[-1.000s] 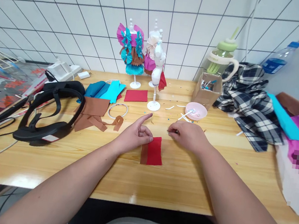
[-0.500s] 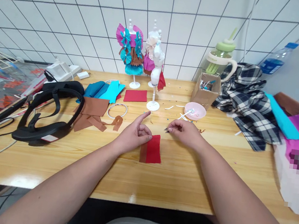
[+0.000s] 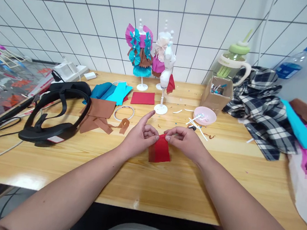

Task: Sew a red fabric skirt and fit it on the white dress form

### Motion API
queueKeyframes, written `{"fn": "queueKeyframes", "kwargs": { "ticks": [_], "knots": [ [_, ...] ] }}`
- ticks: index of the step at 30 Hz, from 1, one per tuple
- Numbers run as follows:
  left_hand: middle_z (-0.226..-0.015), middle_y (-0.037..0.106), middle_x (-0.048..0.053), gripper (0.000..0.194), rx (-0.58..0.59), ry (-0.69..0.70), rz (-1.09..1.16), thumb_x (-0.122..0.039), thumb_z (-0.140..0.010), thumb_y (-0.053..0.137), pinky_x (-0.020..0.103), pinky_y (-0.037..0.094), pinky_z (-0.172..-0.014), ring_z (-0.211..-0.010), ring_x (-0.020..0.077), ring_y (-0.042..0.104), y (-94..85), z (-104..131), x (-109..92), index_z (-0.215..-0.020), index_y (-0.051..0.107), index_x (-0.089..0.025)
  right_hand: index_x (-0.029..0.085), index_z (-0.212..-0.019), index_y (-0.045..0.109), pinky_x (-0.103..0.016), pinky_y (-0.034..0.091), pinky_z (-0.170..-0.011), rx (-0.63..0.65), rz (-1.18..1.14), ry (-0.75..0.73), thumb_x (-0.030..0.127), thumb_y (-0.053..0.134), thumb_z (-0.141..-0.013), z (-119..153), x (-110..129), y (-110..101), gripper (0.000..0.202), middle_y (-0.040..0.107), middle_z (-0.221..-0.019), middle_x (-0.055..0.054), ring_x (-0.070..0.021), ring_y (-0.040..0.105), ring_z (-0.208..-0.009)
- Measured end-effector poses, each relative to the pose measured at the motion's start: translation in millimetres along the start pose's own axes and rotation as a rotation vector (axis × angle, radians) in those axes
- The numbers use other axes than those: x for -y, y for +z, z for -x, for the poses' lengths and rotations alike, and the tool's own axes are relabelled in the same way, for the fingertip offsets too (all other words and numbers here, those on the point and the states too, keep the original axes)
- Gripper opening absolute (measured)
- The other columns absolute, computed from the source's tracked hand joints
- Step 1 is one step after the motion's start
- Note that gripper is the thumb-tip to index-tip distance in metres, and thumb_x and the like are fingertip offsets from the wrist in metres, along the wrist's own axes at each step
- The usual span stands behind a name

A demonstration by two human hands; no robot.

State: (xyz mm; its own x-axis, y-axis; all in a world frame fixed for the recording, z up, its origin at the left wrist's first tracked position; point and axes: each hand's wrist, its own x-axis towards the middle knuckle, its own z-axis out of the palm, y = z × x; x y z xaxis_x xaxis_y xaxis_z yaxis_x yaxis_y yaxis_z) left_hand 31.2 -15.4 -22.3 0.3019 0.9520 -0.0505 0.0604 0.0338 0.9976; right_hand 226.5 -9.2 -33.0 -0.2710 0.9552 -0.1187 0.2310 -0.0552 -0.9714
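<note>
A small piece of red fabric (image 3: 162, 151) with a brown strip along its left side hangs just over the table. My left hand (image 3: 141, 136) pinches its upper left corner between thumb and fingers, index finger pointing away. At the upper right corner, my right hand (image 3: 182, 140) pinches the same fabric. A small dark object (image 3: 192, 127) shows just behind my right hand; its kind I cannot make out. Beyond my hands stands a bare white mini dress form (image 3: 167, 71). A dressed form (image 3: 142, 54) in magenta, teal and brown stands to its left, with another behind.
White strips (image 3: 199, 127) lie near a pink dish (image 3: 204, 116). Behind it are a cardboard box (image 3: 217, 93) and a green-lidded cup (image 3: 232, 63). To the left lie brown fabric (image 3: 99, 109), a ring (image 3: 124, 114) and a black headset (image 3: 56, 116). Checked cloth (image 3: 265, 108) sits right.
My right hand has moved left onto the fabric's upper right corner and no longer shows the pointed grey tip. The fabric's top edge is now lifted. The view has shifted slightly.
</note>
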Motion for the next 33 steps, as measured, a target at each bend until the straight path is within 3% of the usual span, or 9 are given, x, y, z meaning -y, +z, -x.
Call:
{"fn": "queueKeyframes", "kwargs": {
  "ticks": [8, 15, 21, 24, 28, 33],
  "knots": [
    [-0.076, 0.063, -0.003, 0.096, 0.000, -0.005, 0.038, -0.017, -0.071, 0.071, 0.022, 0.044, -0.067, -0.067, 0.0098, 0.058, 0.7, -1, 0, -0.151, 0.017, -0.021, 0.019, -0.073, 0.060, -0.025, 0.044, -0.058, -0.047, -0.063, -0.022, 0.032, 0.070, -0.068, 2, 2, 4, 0.016, 0.066, -0.068, 0.001, -0.0123, 0.058, -0.061],
    [-0.077, 0.064, -0.002, 0.096, -0.005, 0.013, 0.034, -0.017, -0.071, 0.071, 0.023, 0.044, -0.066, -0.067, 0.0097, 0.058, 0.0, -1, 1, -0.151, 0.017, -0.022, 0.019, -0.069, 0.058, -0.031, 0.052, -0.074, 0.001, -0.223, 0.039, 0.033, 0.075, -0.063, 3, 6, 3, 0.022, 0.073, -0.084, -0.004, -0.0170, 0.067, -0.079],
    [-0.077, 0.062, -0.002, 0.095, -0.004, 0.016, 0.029, -0.016, -0.072, 0.069, 0.023, 0.044, -0.067, -0.067, 0.0100, 0.058, 0.5, 0, -2, -0.151, 0.016, -0.022, 0.018, -0.069, 0.061, -0.036, 0.050, -0.086, -0.056, -0.206, -0.004, 0.031, 0.075, -0.065, 7, 14, -3, 0.019, 0.073, -0.104, -0.009, -0.0203, 0.069, -0.094],
    [-0.077, 0.063, -0.002, 0.096, -0.007, 0.017, 0.031, -0.017, -0.072, 0.070, 0.023, 0.044, -0.067, -0.068, 0.0103, 0.058, 0.6, 0, -3, -0.151, 0.016, -0.022, 0.018, -0.070, 0.062, -0.039, 0.048, -0.091, -0.008, -0.232, 0.004, 0.032, 0.076, -0.065, 8, 16, -5, 0.020, 0.071, -0.111, -0.011, -0.0225, 0.066, -0.103],
    [-0.076, 0.063, -0.002, 0.097, -0.005, 0.019, 0.041, -0.017, -0.071, 0.071, 0.023, 0.043, -0.067, -0.069, 0.0106, 0.059, 0.6, 0, -2, -0.151, 0.016, -0.021, 0.017, -0.070, 0.062, -0.037, 0.049, -0.086, 0.023, -0.251, 0.034, 0.033, 0.077, -0.063, 6, 12, -1, 0.022, 0.073, -0.104, -0.010, -0.0218, 0.067, -0.098],
    [-0.077, 0.063, -0.002, 0.098, 0.001, 0.014, 0.048, -0.017, -0.070, 0.072, 0.022, 0.043, -0.064, -0.066, 0.0100, 0.058, -0.3, 0, 0, -0.151, 0.017, -0.023, 0.018, -0.069, 0.060, -0.029, 0.049, -0.068, -0.039, -0.208, 0.017, 0.034, 0.074, -0.065, 4, 5, 6, 0.021, 0.070, -0.075, -0.002, -0.0154, 0.064, -0.070]
  ]
}}
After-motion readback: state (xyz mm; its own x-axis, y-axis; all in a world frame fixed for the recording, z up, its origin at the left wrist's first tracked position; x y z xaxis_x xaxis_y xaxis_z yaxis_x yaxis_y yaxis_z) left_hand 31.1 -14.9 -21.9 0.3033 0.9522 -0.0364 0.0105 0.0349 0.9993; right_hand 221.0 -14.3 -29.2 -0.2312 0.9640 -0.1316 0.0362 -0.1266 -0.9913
